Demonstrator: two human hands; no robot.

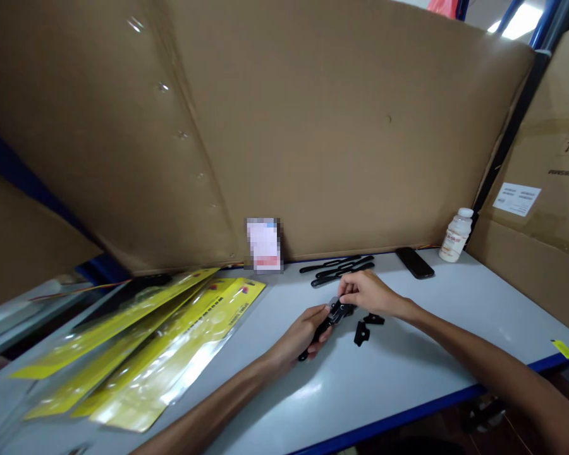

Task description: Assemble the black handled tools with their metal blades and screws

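Over the middle of the white table, my left hand (308,332) is closed around the handle of a black-handled tool (322,330), whose rounded end sticks out below the fingers. The tool's upper end looks dark and partly metallic. My right hand (364,292) pinches at that upper end, with its fingertips hiding part of it; I cannot make out a separate piece there. Just to the right on the table lie two small black flat parts (361,333). Behind the hands rest several long black slotted handles (344,273).
Yellow-backed clear plastic packages (171,351) spread over the left side. A blurred-out white card (264,246) leans on the cardboard wall (313,126). At the back right are a black phone (415,262) and a white bottle (456,235). A blue edge (389,422) runs along the table front.
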